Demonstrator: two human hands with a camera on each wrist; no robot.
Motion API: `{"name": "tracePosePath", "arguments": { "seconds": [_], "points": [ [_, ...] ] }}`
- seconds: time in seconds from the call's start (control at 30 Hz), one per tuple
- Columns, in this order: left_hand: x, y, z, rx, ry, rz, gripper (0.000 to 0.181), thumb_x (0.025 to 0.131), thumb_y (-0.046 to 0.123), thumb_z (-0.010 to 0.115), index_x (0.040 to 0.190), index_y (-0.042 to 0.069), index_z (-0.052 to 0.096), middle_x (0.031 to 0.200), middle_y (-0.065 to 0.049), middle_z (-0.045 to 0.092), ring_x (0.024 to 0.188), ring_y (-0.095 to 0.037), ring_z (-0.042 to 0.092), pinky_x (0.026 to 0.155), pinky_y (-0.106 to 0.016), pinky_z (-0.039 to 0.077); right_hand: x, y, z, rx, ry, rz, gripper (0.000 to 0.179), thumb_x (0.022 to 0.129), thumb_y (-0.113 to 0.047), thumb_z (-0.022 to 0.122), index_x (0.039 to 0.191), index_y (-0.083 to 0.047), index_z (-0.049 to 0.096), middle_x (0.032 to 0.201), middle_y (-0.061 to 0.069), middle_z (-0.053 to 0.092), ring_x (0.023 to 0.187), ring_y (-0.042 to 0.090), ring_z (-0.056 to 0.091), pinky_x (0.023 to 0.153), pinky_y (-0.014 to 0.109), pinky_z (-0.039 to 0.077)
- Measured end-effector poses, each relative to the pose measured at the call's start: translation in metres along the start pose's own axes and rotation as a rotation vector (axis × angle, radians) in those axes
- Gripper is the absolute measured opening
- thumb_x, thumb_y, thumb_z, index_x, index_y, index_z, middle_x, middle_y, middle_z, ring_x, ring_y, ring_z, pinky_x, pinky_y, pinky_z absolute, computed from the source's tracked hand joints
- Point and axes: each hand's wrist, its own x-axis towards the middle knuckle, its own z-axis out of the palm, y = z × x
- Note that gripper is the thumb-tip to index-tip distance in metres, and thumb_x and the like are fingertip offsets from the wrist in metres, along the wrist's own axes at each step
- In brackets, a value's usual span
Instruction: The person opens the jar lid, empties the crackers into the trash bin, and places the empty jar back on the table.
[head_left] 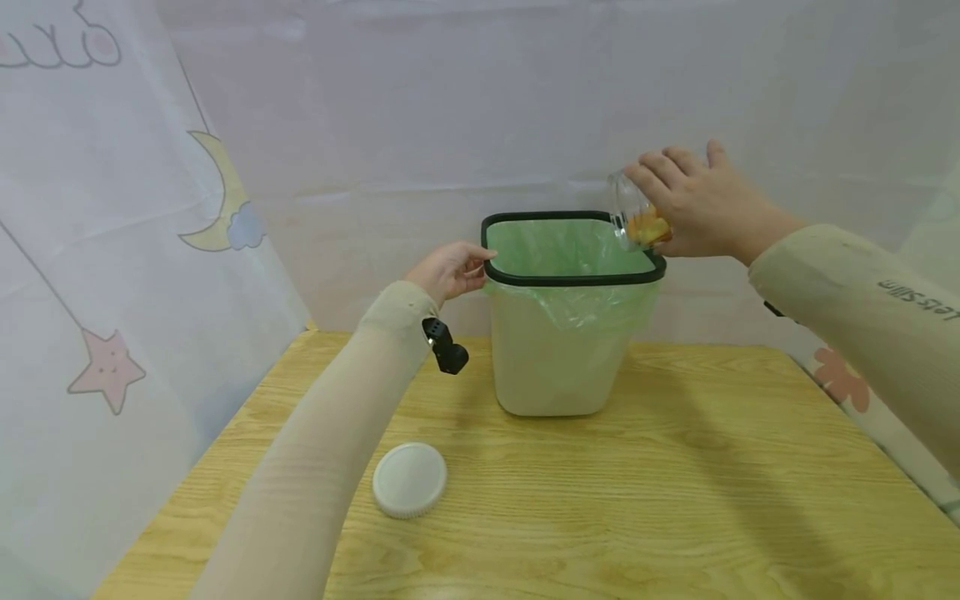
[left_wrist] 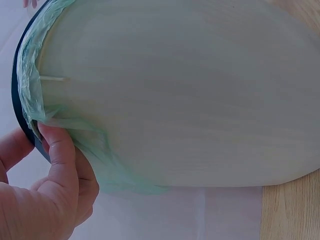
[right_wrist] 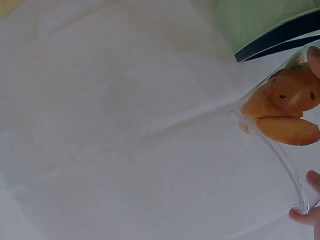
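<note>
A pale waste bin (head_left: 551, 358) with a black rim (head_left: 573, 281) and a green bag (head_left: 551, 242) lining it stands upright. My left hand (head_left: 452, 271) pinches the bin's left rim, thumb and fingers on either side, plainly seen in the left wrist view. With my right hand (head_left: 697, 204) I grip a clear jar (head_left: 619, 200), tipped on its side above the bin's right rim with its mouth toward the left. Inside it lie orange food pieces with dark green specks (right_wrist: 292, 95), near the mouth. Only some right fingertips show in the right wrist view.
A white ribbed lid (head_left: 409, 479) lies on the wooden table (head_left: 637, 500), left of the bin and toward the front. Behind the table hangs a pale cloth (head_left: 390, 108) printed with a moon and a star. A small black device sits on the left wrist.
</note>
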Motion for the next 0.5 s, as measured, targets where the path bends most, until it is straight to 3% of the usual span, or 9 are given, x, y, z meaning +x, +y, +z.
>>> {"name": "tracePosePath", "arguments": {
  "seconds": [0.5],
  "points": [
    [-0.0005, -0.0005, -0.0001, 0.003, -0.007, 0.007, 0.014, 0.092, 0.001, 0.064, 0.089, 0.008, 0.053, 0.079, -0.004, 0.047, 0.072, -0.015, 0.046, 0.051, -0.024, 0.044, -0.0021, 0.0009, 0.0004, -0.043, -0.007, -0.033, 0.110, 0.063, -0.030, 0.089, 0.146, 0.003, 0.025, 0.139, 0.031, 0.034, 0.125, 0.052, 0.034, 0.094, 0.079, 0.021]
  ]
}}
